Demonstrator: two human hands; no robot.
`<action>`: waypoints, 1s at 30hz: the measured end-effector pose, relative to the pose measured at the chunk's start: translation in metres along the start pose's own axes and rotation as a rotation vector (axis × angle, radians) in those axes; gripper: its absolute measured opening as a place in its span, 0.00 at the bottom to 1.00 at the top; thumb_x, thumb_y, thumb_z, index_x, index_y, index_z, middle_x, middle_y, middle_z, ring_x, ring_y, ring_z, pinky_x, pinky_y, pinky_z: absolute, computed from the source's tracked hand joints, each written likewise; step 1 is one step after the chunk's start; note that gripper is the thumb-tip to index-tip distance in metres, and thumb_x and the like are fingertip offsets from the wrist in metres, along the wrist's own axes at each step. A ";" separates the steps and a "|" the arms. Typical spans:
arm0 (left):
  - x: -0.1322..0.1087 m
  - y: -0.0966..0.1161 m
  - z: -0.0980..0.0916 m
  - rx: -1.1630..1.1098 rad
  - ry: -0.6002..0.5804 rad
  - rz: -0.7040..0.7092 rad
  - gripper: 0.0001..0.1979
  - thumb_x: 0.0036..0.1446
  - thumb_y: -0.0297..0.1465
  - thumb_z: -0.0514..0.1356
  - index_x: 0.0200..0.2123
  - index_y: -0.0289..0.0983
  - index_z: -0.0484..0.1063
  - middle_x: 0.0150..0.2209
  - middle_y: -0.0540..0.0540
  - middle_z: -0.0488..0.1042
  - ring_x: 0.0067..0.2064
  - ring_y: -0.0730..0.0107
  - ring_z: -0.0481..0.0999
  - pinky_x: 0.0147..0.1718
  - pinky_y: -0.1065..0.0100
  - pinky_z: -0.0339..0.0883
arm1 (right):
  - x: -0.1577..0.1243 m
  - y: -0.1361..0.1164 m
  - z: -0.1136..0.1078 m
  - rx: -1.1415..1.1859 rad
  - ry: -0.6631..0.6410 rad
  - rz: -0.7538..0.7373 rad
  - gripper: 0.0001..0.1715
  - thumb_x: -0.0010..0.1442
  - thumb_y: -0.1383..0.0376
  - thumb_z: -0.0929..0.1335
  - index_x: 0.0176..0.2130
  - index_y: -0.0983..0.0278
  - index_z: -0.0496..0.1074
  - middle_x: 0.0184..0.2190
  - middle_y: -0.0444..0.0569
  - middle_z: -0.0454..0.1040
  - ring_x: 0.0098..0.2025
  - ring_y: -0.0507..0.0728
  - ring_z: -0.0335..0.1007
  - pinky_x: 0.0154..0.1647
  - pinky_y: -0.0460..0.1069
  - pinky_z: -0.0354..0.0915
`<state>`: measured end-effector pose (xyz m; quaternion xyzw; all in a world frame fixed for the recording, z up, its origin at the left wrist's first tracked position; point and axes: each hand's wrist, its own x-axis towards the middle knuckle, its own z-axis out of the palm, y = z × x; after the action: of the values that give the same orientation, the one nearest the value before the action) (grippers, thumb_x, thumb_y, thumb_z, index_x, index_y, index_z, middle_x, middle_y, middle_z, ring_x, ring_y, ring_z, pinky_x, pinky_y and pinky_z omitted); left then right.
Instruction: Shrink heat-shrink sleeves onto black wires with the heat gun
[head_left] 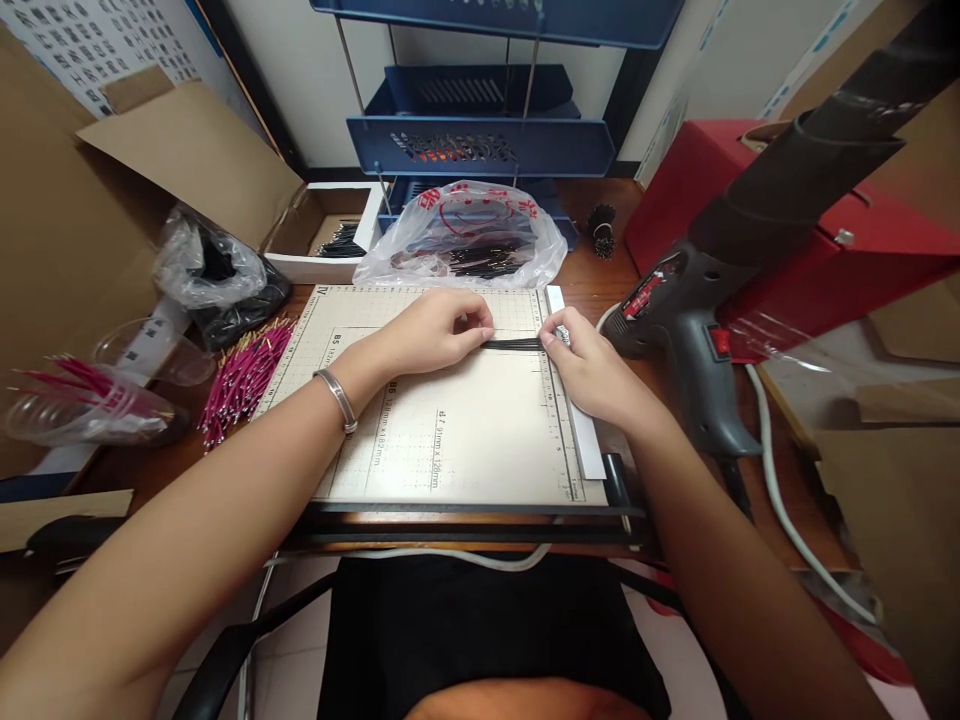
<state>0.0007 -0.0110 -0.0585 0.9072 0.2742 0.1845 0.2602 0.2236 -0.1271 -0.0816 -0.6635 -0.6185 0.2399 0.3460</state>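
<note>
- the left hand (439, 335) rests on the paper trimmer board (450, 440), fingers curled and pinched on the left end of a thin bundle of black strands (514, 344).
- the right hand (589, 365) sits at 3 o'clock from the left hand, thumb and forefinger nipping the bundle's right end where it meets the board's ruled right edge (559, 400).
- the bundle lies flat and roughly horizontal across the upper part of the board, stretched between the two hands; whether it is tubing or wire cannot be told.
- judgement: the step in hand looks like squaring the bundle against the grid, so the ends should be level, the strands parallel to a printed line, and tension even from both pinches.
- judgement: the left fingers sit well clear of the right edge; the right fingertips are on it and would do best to stay light there.
- a silver bangle (337, 398) sits on the left wrist, off the bundle.
- at 9 o'clock from the board lies a heap of pink wires (244, 375) with metal tips; more stand in a clear cup (97, 400).
- at 12 o'clock a clear plastic bag (465, 240) holds more black pieces; behind it, a blue rack (480, 140).
- at 3 o'clock a grey heat gun (690, 330) lies beside a red box (750, 200), its white cord (772, 470) trailing toward 5 o'clock.
</note>
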 end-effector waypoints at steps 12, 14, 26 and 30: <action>-0.003 -0.003 -0.011 0.080 -0.073 -0.057 0.12 0.57 0.29 0.61 0.44 0.40 0.78 0.27 0.52 0.72 0.31 0.63 0.70 0.39 0.60 0.60 | -0.002 -0.003 -0.001 0.004 0.007 0.040 0.10 0.69 0.55 0.61 0.43 0.58 0.64 0.48 0.56 0.76 0.51 0.65 0.70 0.60 0.62 0.67; -0.003 -0.002 -0.010 0.080 -0.073 -0.050 0.11 0.57 0.30 0.61 0.44 0.40 0.77 0.27 0.52 0.72 0.31 0.63 0.70 0.38 0.60 0.60 | -0.001 -0.002 -0.002 0.002 0.009 0.036 0.10 0.69 0.55 0.62 0.43 0.58 0.65 0.48 0.56 0.76 0.51 0.65 0.70 0.61 0.62 0.67; -0.003 0.000 -0.011 0.046 -0.074 -0.059 0.14 0.52 0.28 0.61 0.43 0.40 0.77 0.27 0.52 0.70 0.31 0.63 0.69 0.38 0.60 0.59 | -0.003 -0.004 0.000 -0.057 0.079 -0.018 0.07 0.68 0.58 0.63 0.40 0.58 0.66 0.46 0.56 0.77 0.51 0.66 0.71 0.58 0.61 0.67; -0.003 -0.001 -0.010 0.044 -0.058 -0.048 0.13 0.52 0.28 0.60 0.42 0.40 0.77 0.26 0.53 0.69 0.30 0.63 0.69 0.38 0.60 0.59 | -0.002 -0.003 0.000 -0.067 0.080 -0.013 0.06 0.67 0.59 0.63 0.40 0.58 0.66 0.48 0.56 0.77 0.52 0.66 0.71 0.60 0.61 0.66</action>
<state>-0.0064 -0.0085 -0.0520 0.9108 0.2923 0.1459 0.2524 0.2209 -0.1293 -0.0796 -0.6796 -0.6163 0.1900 0.3496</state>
